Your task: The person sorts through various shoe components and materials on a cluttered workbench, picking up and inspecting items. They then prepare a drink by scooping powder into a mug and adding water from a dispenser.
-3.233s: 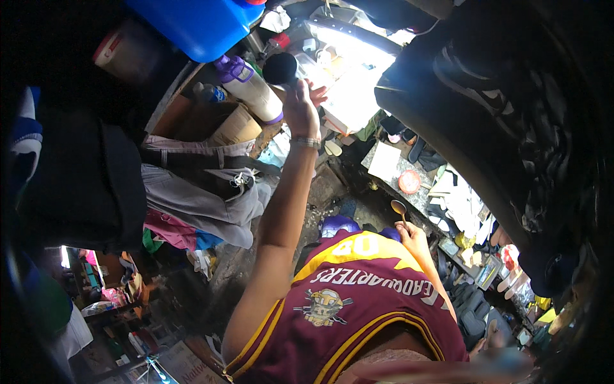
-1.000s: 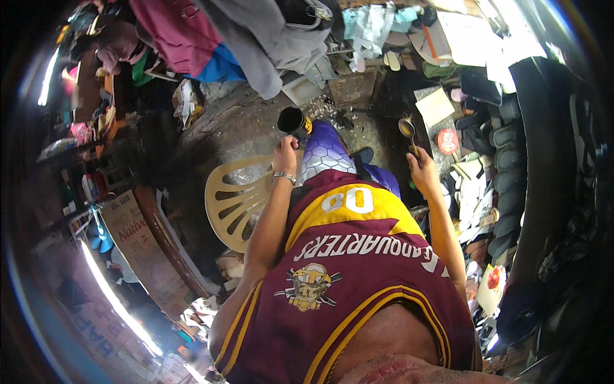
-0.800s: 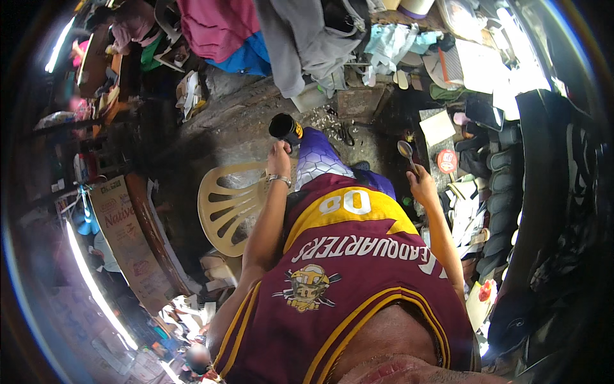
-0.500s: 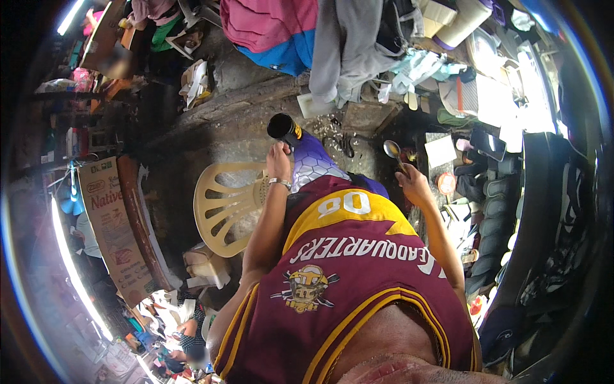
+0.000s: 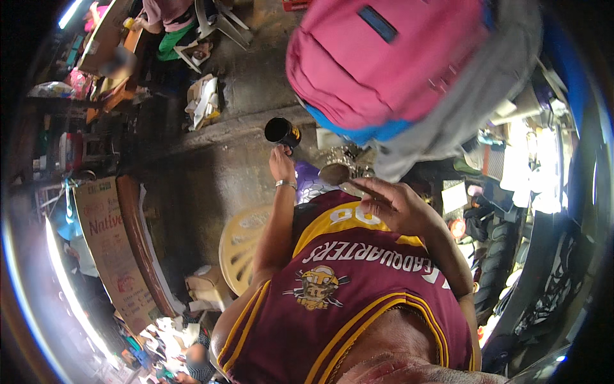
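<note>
A black mug with yellow markings is held out in front of me by my left hand, the fingers closed at its near side, around the handle. My right hand is raised in front of my chest, to the right of the mug. Its fingers are closed on a spoon whose bowl points left, toward the mug but apart from it. The mug's inside looks dark, so its contents cannot be made out.
A pink backpack with a blue base hangs at the upper right beside grey cloth. A beige plastic chair stands by my left arm. Farther left is a large cardboard sheet. A seated person is at the far upper left.
My right hand has brought the spoon up and leftward, nearer the mug. The left hand keeps the mug in nearly the same place. The view has shifted, and the backpack looks larger and farther right.
</note>
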Available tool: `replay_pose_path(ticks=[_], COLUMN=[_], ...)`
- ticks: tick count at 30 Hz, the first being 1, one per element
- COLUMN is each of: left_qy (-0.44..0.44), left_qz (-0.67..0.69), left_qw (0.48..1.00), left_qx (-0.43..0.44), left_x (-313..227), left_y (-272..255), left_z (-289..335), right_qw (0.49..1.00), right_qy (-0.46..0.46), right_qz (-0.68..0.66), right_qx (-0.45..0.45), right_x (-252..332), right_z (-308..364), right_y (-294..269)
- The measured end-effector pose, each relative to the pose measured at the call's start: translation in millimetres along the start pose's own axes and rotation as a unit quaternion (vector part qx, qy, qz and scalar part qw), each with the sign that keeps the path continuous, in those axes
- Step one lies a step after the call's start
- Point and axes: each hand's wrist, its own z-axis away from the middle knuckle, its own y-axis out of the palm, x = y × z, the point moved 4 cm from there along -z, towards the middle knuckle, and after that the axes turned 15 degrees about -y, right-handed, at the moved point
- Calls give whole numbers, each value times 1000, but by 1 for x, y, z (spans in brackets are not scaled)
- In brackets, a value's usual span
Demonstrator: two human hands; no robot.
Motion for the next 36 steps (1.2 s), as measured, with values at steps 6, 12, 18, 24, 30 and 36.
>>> replay_pose_path(ticks=[6, 12, 18, 24, 30, 36], left_qy=[223, 305, 295, 170, 83, 23], left_qz=[-195, -456, -424, -354, -246, -293], left_qw=[955, 836, 854, 913, 934, 894], left_qx=[15, 14, 68, 110, 243, 337], left_x=[-160, -351, -454, -503, -573, -659], left_y=[-44, -70, -25, 72, 221, 436], left_z=[-191, -269, -331, -357, -400, -483], right_qw=[999, 990, 952, 913, 893, 778], right_qy=[-11, -29, 35, 72, 130, 172], right_qz=[8, -57, -86, -206, -140, -292], right_qx=[34, -123, -293, -343, -407, -529], right_x=[65, 86, 59, 48, 19, -30], right_z=[-279, -455, -531, -557, -588, -681], right_y=[0, -47, -106, -168, -225, -326])
